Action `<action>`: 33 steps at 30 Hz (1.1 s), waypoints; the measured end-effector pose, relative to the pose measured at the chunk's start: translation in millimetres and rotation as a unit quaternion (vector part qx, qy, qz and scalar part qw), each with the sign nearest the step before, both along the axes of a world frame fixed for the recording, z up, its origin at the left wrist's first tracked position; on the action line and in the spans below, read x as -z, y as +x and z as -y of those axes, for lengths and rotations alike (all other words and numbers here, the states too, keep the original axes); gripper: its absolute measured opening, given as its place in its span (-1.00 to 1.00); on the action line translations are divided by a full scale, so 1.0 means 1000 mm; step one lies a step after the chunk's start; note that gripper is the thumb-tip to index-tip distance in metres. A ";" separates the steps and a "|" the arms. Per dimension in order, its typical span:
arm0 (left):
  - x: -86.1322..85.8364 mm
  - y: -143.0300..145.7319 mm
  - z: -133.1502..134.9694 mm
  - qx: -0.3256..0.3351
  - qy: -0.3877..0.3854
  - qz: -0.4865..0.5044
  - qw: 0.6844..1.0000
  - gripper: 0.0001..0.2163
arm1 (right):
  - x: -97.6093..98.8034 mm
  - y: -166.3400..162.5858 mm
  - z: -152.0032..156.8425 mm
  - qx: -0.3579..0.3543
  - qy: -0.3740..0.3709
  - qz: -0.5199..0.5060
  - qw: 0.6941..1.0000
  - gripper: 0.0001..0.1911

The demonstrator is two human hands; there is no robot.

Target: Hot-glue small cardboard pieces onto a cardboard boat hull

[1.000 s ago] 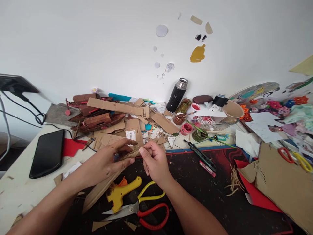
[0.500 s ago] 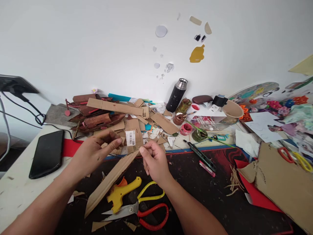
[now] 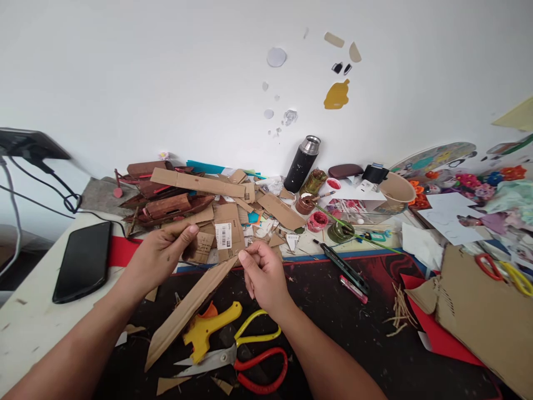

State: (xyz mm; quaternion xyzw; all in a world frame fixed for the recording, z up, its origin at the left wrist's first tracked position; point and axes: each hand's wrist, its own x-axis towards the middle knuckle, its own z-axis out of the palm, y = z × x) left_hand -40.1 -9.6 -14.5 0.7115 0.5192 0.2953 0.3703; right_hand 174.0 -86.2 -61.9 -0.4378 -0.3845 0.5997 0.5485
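Note:
My right hand [image 3: 263, 276] pinches the upper tip of a long folded cardboard strip [image 3: 189, 311] between thumb and fingers. The strip slants down to the left, with its pointed lower end near the front of the dark mat. My left hand [image 3: 164, 254] is beside the scrap pile, its thumb stretched out and its fingers partly hidden behind; I see nothing held in it. Under the strip lie a yellow glue gun [image 3: 210, 328] with an orange trigger and a pair of scissors [image 3: 245, 353] with one yellow and one red handle.
Brown model boats [image 3: 179, 205] and cardboard scraps [image 3: 228, 222] line the back. Paint jars [image 3: 317, 221] and a black flask [image 3: 302, 164] stand behind the mat. A cutter knife [image 3: 345, 266] lies right, a phone [image 3: 83, 261] left, a big cardboard sheet [image 3: 487, 311] far right.
My left hand has drawn back a little to the left, away from my right hand. My right hand keeps its pinch on the cardboard strip, which has hardly moved.

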 end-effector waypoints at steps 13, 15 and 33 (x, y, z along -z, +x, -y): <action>-0.003 0.007 0.004 0.013 0.003 0.005 1.000 -0.61 | 0.001 0.002 0.000 -0.004 -0.009 0.028 1.000 -0.45; -0.003 0.007 0.004 0.014 0.005 0.005 1.000 -0.61 | 0.002 0.002 0.000 -0.004 -0.012 0.027 1.000 -0.44; 0.005 0.003 0.007 0.041 0.010 -0.016 0.999 -0.60 | 0.003 0.000 0.001 -0.003 -0.014 0.032 0.999 -0.42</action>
